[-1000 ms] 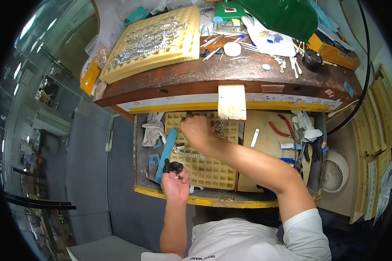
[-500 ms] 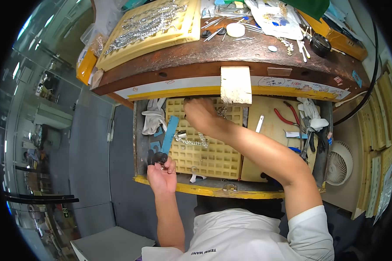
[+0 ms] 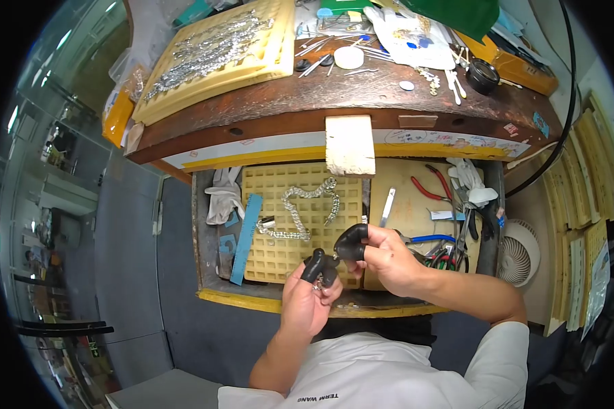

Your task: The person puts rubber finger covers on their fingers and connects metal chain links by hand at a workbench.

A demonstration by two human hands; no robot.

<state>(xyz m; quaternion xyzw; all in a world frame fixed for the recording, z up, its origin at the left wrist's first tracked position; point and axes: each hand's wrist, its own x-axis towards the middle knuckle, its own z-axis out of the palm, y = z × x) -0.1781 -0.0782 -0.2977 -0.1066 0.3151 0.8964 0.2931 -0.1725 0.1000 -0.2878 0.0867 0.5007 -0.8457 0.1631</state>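
My left hand (image 3: 305, 298) and my right hand (image 3: 389, 262) are close together over the front edge of the drawer, with black covers on thumb and fingertips. The left one pinches a small shiny metal piece (image 3: 318, 281), mostly hidden by the fingers. My right fingertips are pressed together beside the left ones; what lies between them is too small to make out. Behind the hands, a silvery chain (image 3: 293, 217) lies in a bent line on the yellow gridded tray (image 3: 266, 255) inside the drawer.
Beside the tray lie a blue strip (image 3: 246, 238), a white glove (image 3: 224, 195), red-handled pliers (image 3: 426, 191) and blue-handled pliers (image 3: 431, 238). A wooden block (image 3: 350, 145) juts from the bench above the drawer. More chains (image 3: 211, 54) cover a tray on the bench. A white fan (image 3: 522, 252) stands right.
My right hand has come back from the rear of the gridded tray to meet the left. My left hand has shifted right, keeping its metal piece. The view has shifted slightly.
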